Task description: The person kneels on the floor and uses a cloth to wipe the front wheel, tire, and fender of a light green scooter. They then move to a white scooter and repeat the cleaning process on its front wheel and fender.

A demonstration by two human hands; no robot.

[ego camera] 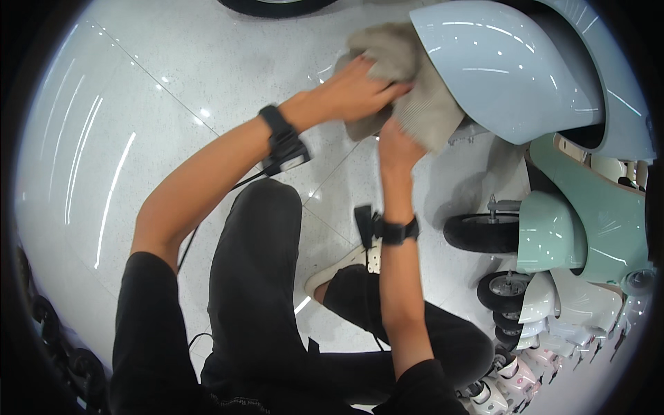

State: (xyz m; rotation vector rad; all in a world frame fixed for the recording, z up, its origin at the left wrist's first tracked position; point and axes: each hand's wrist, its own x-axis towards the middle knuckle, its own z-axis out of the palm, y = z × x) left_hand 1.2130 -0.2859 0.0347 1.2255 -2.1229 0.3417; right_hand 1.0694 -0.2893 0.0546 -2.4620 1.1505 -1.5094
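Note:
A beige-grey ribbed cloth [433, 106] hangs bunched between my two hands, partly blurred by motion. My left hand [358, 91] grips its upper folds, thumb and fingers pressed into the fabric. Below and to the right, my right hand [399, 145] is closed on the lower edge of the cloth. Right beside the cloth is the glossy pale-blue front fender [498, 72] of a scooter. Cloth and fender overlap in view; whether they touch I cannot tell. The wheel under this fender is mostly hidden behind the cloth.
A mint-green scooter [552, 233] with a black front tyre [480, 233] stands at the right. White scooters [539, 303] and pink ones [516, 373] line up beyond it. Part of another tyre [277, 8] shows at the top. Glossy floor tiles [155, 155] reflect the lights.

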